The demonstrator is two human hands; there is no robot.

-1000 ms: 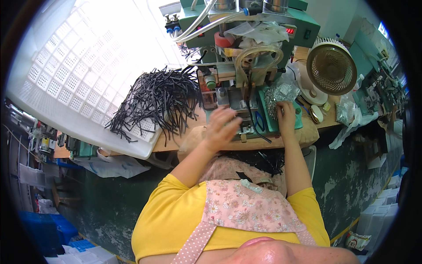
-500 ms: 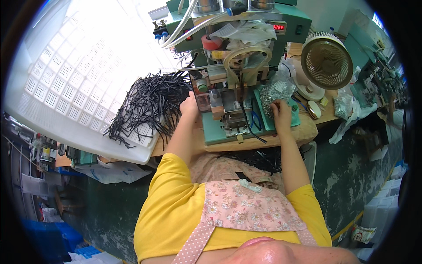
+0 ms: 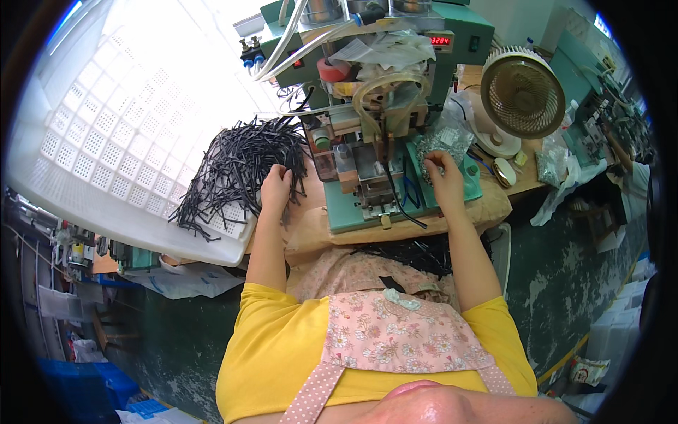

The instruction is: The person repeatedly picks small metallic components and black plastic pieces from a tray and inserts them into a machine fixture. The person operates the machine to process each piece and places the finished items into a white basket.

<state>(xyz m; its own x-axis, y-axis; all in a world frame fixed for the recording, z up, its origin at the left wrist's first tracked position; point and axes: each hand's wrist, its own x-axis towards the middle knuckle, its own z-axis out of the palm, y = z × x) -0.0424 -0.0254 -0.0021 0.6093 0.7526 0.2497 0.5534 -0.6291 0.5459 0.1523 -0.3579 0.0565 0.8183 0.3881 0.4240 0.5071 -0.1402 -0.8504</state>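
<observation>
My left hand (image 3: 276,188) is at the right edge of a heap of black strips (image 3: 233,159), thumb and fingers drawn together. Whatever is between those fingertips cannot be made out. My right hand (image 3: 446,175) rests over a pile of small shiny metal pieces (image 3: 426,150) on the right side of the machine's green base. Its fingers are curled together; anything in them is too small to name. Between my hands stands a green bench press machine (image 3: 357,166) with a black cable (image 3: 402,201) hanging down its front. Blue-handled pliers (image 3: 409,189) lie on the base.
A large white perforated plastic basket (image 3: 106,152) leans at the left, under the strips. Right of the machine stand a round fan (image 3: 523,95), a small oval white-topped item (image 3: 504,172) and a clear bag of parts (image 3: 549,172). More black strips (image 3: 417,254) lie below the table edge.
My left hand has come back from beside the machine, left and toward me, to the heap's edge. My right hand has stayed at the metal pieces, its fingers shifting slightly.
</observation>
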